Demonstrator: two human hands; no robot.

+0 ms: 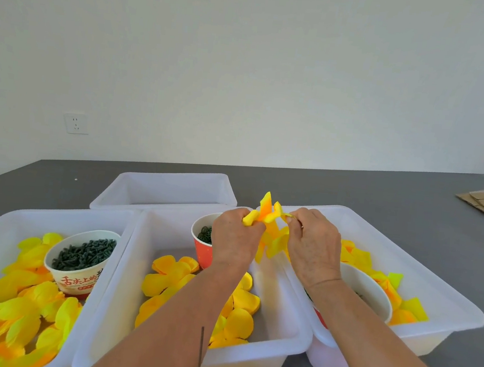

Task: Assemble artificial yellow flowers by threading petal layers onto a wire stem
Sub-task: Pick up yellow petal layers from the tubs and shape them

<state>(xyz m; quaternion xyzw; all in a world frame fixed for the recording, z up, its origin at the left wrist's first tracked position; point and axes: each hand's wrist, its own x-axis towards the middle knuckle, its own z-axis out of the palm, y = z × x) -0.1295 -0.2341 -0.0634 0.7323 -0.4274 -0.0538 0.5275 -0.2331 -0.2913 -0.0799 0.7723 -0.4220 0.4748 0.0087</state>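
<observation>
head view shows both hands raised above the middle white bin (293, 335). the left hand (233, 239) has its fingers curled round one end of a bunch of yellow petal layers (271, 231), and the right hand (311, 247) pinches the other end between thumb and fingertips, so the petals hang between the two hands, over the gap between the middle bin and the right bin (460, 314). a thin dark wire stem (200, 355) stands upright near the lower edge, close to the left forearm, well apart from the petals; what holds it i cannot tell.

the main risk, as i judge it, is that the soft layers stick together: two could come away as one, or the pull could tear a petal at its centre hole. a loose pinch could also drop a layer into the red cup (202, 248) of dark green parts just below. the left forearm could knock the stem too.
</observation>
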